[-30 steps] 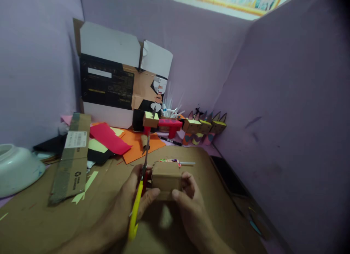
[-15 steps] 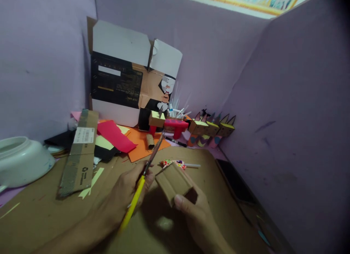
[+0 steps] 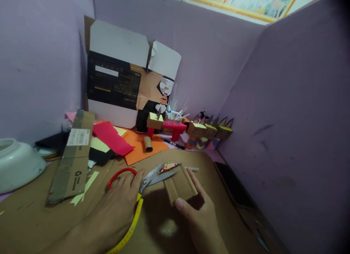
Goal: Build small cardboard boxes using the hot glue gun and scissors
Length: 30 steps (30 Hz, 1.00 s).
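My left hand (image 3: 120,195) is closed on a pair of scissors (image 3: 146,181) with one red and one yellow handle. The blades are spread apart and point right, with the lower blade over the edge of a small folded cardboard box (image 3: 180,186). That box is held in my right hand (image 3: 201,206), thumb on the near edge and fingers along the far side. Behind the box lies a colourful patterned wrapper (image 3: 169,167) with a white stick (image 3: 193,169), partly hidden by the blades and the box.
A cardboard sheet (image 3: 109,232) covers the work surface. On the left are a white bowl (image 3: 22,170), a taped cardboard strip (image 3: 71,166) and coloured papers (image 3: 113,137). An unfolded box (image 3: 115,79) leans on the wall. Small cardboard animal figures (image 3: 198,130) stand at the back; a dark phone-like slab (image 3: 232,184) lies right.
The scissors have turned from closed and upright to spread blades pointing right. They now reach the cardboard box, which my right hand has tilted and shifted slightly right.
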Motion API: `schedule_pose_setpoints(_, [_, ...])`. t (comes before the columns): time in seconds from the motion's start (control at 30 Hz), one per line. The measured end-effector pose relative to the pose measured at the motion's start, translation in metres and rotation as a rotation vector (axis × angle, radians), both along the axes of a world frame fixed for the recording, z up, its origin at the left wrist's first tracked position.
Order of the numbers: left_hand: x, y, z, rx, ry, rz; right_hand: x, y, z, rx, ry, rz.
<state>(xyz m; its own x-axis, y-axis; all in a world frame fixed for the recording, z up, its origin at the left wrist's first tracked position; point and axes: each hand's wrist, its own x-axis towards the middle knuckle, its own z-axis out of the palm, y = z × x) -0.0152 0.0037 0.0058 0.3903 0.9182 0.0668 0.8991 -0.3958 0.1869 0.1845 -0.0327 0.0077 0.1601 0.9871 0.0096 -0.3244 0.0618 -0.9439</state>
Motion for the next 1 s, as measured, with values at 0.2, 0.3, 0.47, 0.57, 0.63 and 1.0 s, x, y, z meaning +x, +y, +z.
schedule_pose_setpoints(0.2, [-0.002, -0.001, -0.005, -0.009, -0.055, -0.012, 0.001, -0.001, 0.002, -0.002, -0.171, -0.033])
schedule_pose_setpoints(0.3, [-0.001, -0.002, -0.01, -0.005, -0.081, -0.006, 0.002, -0.002, 0.0, 0.019, -0.229, -0.029])
schedule_pose_setpoints(0.47, [0.003, -0.006, -0.003, -0.018, 0.018, 0.028, 0.001, -0.004, -0.004, 0.043, -0.219, -0.058])
schedule_pose_setpoints(0.57, [0.004, -0.007, 0.003, -0.009, 0.072, 0.029, -0.003, -0.007, -0.004, 0.066, -0.173, -0.13])
schedule_pose_setpoints(0.63, [0.004, -0.007, 0.003, 0.033, 0.082, 0.022, -0.005, -0.008, -0.003, 0.055, -0.163, -0.125])
schedule_pose_setpoints(1.0, [0.005, -0.01, 0.003, 0.028, 0.185, -0.004, -0.001, -0.009, -0.006, 0.122, -0.176, -0.107])
